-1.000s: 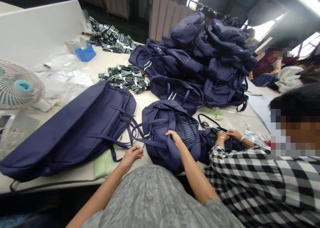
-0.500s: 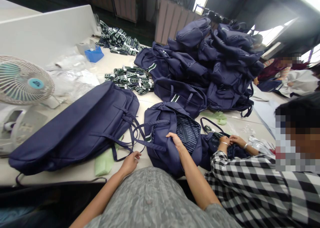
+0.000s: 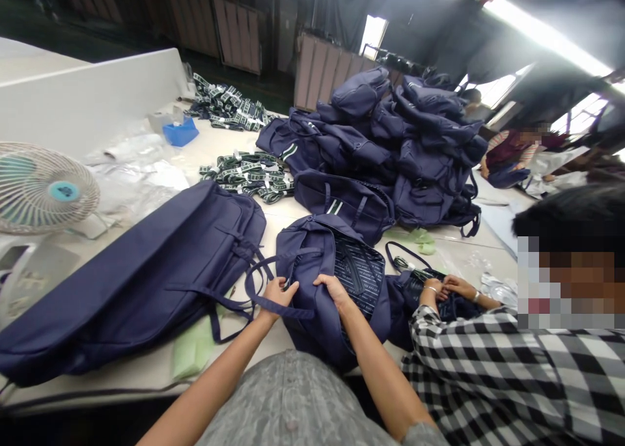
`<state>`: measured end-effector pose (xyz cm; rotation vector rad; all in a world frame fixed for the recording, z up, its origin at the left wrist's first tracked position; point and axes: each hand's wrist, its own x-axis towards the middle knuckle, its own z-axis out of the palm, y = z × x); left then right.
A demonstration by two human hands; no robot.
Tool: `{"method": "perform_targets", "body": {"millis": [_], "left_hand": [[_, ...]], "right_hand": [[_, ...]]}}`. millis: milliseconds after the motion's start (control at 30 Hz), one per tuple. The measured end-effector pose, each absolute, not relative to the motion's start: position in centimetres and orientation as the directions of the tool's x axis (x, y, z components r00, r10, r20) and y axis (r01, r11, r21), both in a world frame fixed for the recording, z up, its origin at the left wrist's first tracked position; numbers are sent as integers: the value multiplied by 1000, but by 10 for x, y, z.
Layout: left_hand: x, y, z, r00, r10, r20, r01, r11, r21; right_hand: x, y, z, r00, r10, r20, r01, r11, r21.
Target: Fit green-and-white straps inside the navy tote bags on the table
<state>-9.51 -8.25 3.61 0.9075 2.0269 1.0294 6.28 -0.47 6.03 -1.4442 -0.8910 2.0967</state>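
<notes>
A navy bag stands in front of me, its patterned lining showing through the unzipped opening. My right hand grips the fabric at the near edge of that opening. At the bag's left side is my left hand, within the loop of a handle; thumb and forefinger are a little apart, and the other fingers are partly hidden. A larger navy bag lies on its side to the left, its straps reaching toward my left hand.
Navy bags are heaped at the back. Bundled patterned straps, a blue box, clear plastic and a fan occupy the left. Green sheeting lies near the front edge. A co-worker in a checked shirt handles another bag at right.
My left hand has moved right and forward, from the table to the side of the bag. My right hand keeps its grip. The camera view has shifted slightly.
</notes>
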Motion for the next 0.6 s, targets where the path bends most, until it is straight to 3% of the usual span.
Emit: {"method": "perform_targets", "body": {"millis": [133,233,333,467,600], "left_hand": [[-99,-70,33,-527,789,-317,294,519,802],[-100,-74,32,-522,813,-260,329,473,818],[-102,-80,31,-506,835,-215,349,426,834],[-107,-86,24,-448,865,-226,304,385,871],[-112,-89,15,-474,824,-310,182,436,881]], "right_hand": [[63,-14,67,-455,636,-624,-127,-740,-661],[69,-22,69,-591,574,-567,-219,-790,-572],[73,-24,68,-598,595,-537,-271,-780,-563],[70,-21,67,-534,626,-568,-293,-767,-570],[65,-23,70,-556,538,-634,-193,-825,-531]]}}
